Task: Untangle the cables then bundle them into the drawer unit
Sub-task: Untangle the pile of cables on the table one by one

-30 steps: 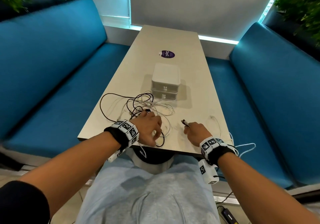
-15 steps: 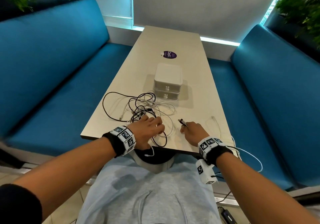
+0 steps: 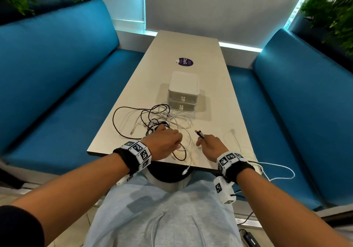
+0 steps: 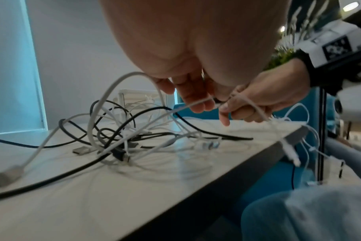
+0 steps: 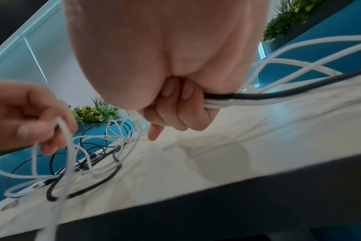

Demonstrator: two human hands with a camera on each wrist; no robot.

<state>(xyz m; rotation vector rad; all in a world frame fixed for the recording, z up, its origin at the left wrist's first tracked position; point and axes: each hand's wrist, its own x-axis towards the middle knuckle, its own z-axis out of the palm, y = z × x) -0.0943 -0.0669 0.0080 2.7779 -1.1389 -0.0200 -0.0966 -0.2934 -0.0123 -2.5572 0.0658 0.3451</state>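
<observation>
Head view: left hand (image 3: 164,143) pinching white cable (image 4: 122,84), right hand (image 3: 212,147) gripping cables (blk+wht) (image 5: 247,97), near table edge (image 3: 152,162).

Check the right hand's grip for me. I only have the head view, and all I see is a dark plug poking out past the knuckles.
Observer: In the right wrist view, the right hand has its fingers curled round a black cable, with a bunch of white cables just under it.
Operator: And the left hand? Its knuckles block my view.
Observer: In the left wrist view, the left hand pinches a white cable, raised in a loop above the table.
Operator: Is that loop free of the rest?
Observer: It looks not. It drops into the tangle of black and white cables lying on the table.
</observation>
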